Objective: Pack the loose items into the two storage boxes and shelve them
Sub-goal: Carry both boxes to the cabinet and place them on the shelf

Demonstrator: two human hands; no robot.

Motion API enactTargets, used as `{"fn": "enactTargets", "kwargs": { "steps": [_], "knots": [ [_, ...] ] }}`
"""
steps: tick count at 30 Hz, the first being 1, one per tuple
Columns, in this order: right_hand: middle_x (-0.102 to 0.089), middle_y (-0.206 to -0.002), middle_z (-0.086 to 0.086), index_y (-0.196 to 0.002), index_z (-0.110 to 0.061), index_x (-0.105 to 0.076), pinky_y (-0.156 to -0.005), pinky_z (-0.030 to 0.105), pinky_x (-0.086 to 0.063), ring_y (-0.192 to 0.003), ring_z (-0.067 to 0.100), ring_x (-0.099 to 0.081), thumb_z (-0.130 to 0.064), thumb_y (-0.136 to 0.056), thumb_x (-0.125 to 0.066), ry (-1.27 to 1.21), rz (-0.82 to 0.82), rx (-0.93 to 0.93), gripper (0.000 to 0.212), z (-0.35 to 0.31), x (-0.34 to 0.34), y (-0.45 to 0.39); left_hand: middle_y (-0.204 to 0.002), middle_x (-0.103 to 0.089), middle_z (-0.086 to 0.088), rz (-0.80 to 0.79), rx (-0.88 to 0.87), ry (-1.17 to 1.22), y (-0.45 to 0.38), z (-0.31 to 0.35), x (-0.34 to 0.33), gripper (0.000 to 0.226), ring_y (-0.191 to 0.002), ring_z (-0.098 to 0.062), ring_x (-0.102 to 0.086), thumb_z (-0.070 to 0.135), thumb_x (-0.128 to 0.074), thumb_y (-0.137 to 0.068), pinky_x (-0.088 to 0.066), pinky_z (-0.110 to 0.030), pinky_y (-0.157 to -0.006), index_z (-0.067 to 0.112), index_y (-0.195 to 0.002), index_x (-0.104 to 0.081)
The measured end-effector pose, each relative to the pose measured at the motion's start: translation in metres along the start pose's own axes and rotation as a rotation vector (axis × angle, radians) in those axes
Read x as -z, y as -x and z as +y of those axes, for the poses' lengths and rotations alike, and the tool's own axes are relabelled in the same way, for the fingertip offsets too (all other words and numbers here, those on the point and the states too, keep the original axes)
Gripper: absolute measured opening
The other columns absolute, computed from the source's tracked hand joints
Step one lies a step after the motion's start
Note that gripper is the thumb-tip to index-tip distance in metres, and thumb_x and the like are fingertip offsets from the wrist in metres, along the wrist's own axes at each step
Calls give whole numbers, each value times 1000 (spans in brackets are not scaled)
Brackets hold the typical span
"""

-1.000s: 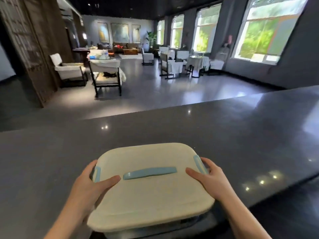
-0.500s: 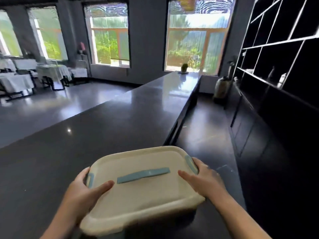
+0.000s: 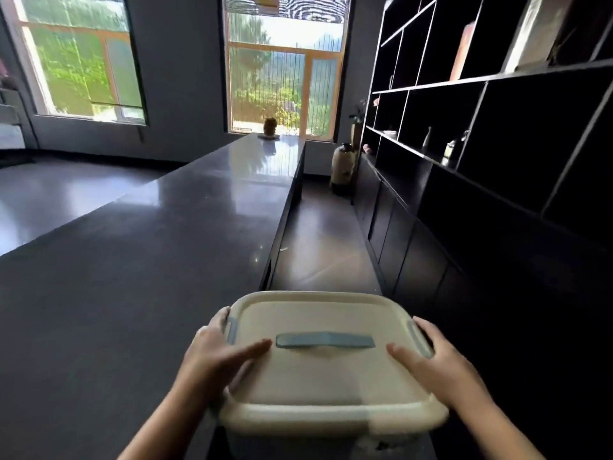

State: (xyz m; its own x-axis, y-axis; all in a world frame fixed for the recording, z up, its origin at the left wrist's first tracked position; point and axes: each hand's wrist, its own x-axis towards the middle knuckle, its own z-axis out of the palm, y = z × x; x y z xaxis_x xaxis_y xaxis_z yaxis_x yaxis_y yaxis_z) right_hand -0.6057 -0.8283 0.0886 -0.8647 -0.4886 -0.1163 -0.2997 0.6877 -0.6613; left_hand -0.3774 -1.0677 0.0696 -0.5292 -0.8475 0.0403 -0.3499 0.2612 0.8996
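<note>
A storage box (image 3: 318, 376) with a cream lid, a blue top handle and blue side latches hangs in front of me, off the counter's right edge and over the aisle. My left hand (image 3: 215, 356) grips its left side, thumb lying across the lid and fingers curled over the left latch. My right hand (image 3: 434, 360) grips the right side the same way, thumb on the lid. The box's lid is closed and its contents are hidden. Only this one box is in view.
A long dark counter (image 3: 139, 260) runs away on the left. Dark shelving (image 3: 497, 134) with open cubbies and lower cabinets lines the right side, holding a few small bottles (image 3: 449, 151). A narrow floor aisle (image 3: 321, 244) lies between them, with a tall vase (image 3: 343, 167) at its far end.
The view has swung to the right, from the dining room to the aisle and shelving. The box has come off the counter top and is now carried over the aisle in both hands.
</note>
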Motion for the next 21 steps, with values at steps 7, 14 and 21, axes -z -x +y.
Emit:
{"fn": "enactTargets", "kwargs": {
  "steps": [7, 14, 21],
  "knots": [
    [-58, -95, -9, -134, -46, -42, -81, 33, -48, -91, 19, -60, -64, -71, -69, -16, 72, -73, 71, 15, 17, -117, -114, -58, 6, -88, -57, -31, -124, 19, -86, 100, -97, -10, -52, 57, -84, -48, -38, -25, -83, 22, -134, -46],
    [-63, -102, -4, -138, -42, -40, -82, 34, -48, -97, 22, -62, -63, -72, -67, -55, 110, -81, 75, 13, 36, -262, -81, -58, 25, -136, -111, -76, -261, 56, -167, 48, -78, 12, -53, 59, -81, -50, -38, -9, -63, 44, -81, -47],
    [-61, -101, -7, -139, -42, -39, -76, 29, -41, -98, 19, -59, -66, -71, -66, -28, 86, -65, 77, -29, 39, -421, -83, -54, 28, -91, -106, -80, -407, 69, -211, 62, -78, 12, -49, 53, -84, -54, -36, -11, -64, 40, -101, -45]
  ]
}}
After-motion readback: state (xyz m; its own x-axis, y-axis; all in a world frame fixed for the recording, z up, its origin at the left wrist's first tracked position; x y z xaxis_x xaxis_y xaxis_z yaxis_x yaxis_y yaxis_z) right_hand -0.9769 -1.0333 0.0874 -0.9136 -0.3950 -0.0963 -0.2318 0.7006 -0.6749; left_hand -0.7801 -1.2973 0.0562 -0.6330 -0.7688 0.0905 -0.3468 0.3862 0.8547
